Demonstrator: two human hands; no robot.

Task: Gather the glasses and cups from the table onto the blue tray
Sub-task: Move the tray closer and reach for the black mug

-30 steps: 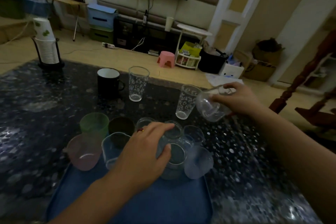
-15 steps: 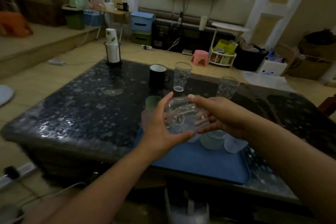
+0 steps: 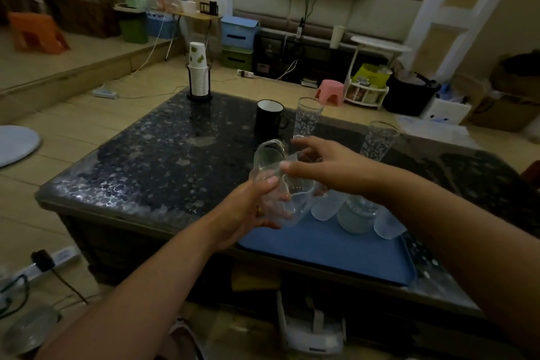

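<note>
My left hand (image 3: 251, 210) grips a clear glass (image 3: 280, 184) from below and holds it tilted above the left end of the blue tray (image 3: 321, 245). Above the glass, my right hand (image 3: 327, 166) has spread fingers, and its thumb touches the glass's upper side. Several pale cups (image 3: 355, 219) stand together on the tray's far part, partly hidden by my right arm. On the dark table (image 3: 175, 155) behind my hands are a black mug (image 3: 268, 117) and two tall patterned glasses (image 3: 308, 117) (image 3: 380, 140).
A stack of paper cups in a black holder (image 3: 198, 73) stands at the table's far left corner. The tray lies at the table's near edge. Cables and a power strip (image 3: 61, 256) lie on the floor to the left.
My view has pulled back from the table. My right hand carried the clear glass from the right to above the tray, my left hand took hold of it, and my right fingers have spread.
</note>
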